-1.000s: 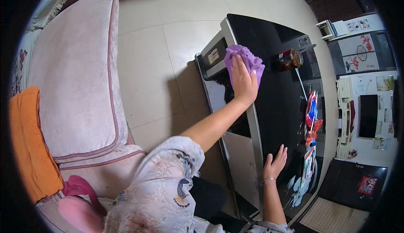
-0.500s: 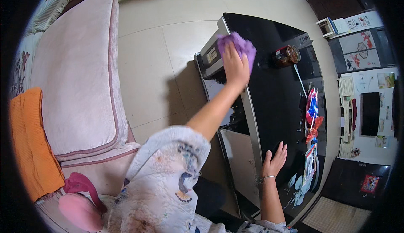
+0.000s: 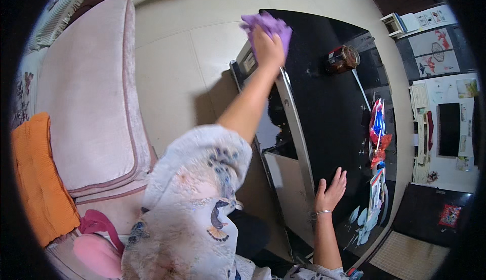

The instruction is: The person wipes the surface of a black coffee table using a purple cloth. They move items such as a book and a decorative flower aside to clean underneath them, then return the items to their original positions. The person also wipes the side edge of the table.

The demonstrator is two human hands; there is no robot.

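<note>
My left hand (image 3: 268, 52) is stretched out to the far left corner of a black glossy coffee table (image 3: 319, 113). It is closed on a crumpled purple cloth (image 3: 281, 28), which sits over the table's edge. The cloth partly hides the fingers. My right hand (image 3: 331, 195), with a thin bracelet at the wrist, lies flat on the near part of the tabletop, fingers stretched out and holding nothing. A glass jar with dark contents (image 3: 344, 59) stands on the far right of the table, apart from both hands.
Along the table's right side lie a white stick (image 3: 361, 89), colourful packets (image 3: 377, 120) and papers (image 3: 376, 189). A pale pink sofa (image 3: 86, 98) with an orange cloth (image 3: 43, 179) and a pink cushion (image 3: 96, 254) fills the left. Tiled floor (image 3: 167, 62) lies between.
My left hand has moved the purple cloth farther away and to the left, onto the table's corner edge. My right hand has stayed in place on the tabletop.
</note>
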